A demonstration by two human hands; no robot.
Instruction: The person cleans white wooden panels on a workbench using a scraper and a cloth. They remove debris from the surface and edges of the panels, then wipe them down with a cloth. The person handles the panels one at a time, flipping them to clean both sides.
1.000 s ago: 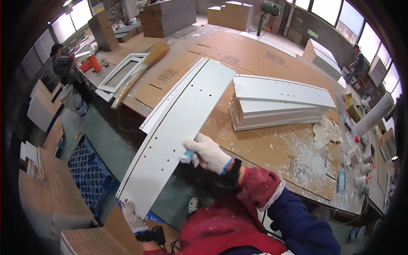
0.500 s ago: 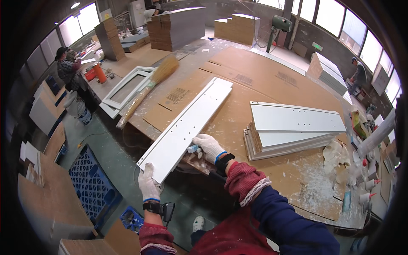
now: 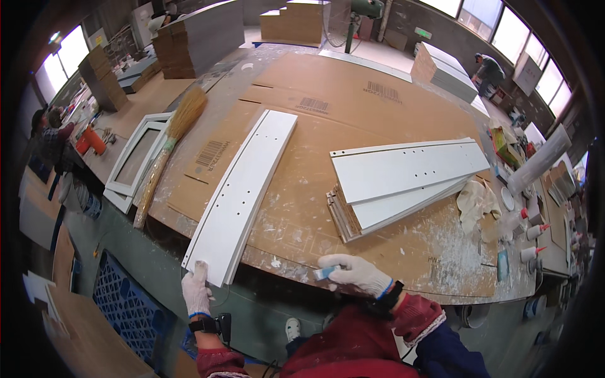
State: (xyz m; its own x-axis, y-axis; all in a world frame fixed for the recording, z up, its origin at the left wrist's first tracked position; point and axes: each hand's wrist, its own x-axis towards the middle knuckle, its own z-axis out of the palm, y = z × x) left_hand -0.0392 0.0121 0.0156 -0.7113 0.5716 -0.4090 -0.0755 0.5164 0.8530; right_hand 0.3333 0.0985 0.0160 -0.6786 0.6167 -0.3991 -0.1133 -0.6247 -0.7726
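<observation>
A long white panel (image 3: 242,195) with drilled holes lies slantwise over cardboard (image 3: 302,214) on the worktable, its near end jutting past the table edge. My left hand (image 3: 197,291), in a white knit glove, is closed on that near corner, thumb on top. At least one more panel edge shows underneath. My gloved right hand (image 3: 358,274) is off the panel, at the table's front edge, closed around a small light-blue block (image 3: 325,273). To the right sits a stack of similar white panels (image 3: 409,165), the top one turned askew.
A straw broom (image 3: 169,145) and white frames (image 3: 135,154) lie on the left. Glue bottles (image 3: 532,254), a cloth (image 3: 477,205) and a clear tube (image 3: 539,160) crowd the right edge. A blue pallet (image 3: 126,309) is on the floor. Other people work farther off.
My right hand has moved away from the panel's edge, rightward and nearer to me, still with the blue block. My left hand keeps its hold on the panel. The view has shifted right.
</observation>
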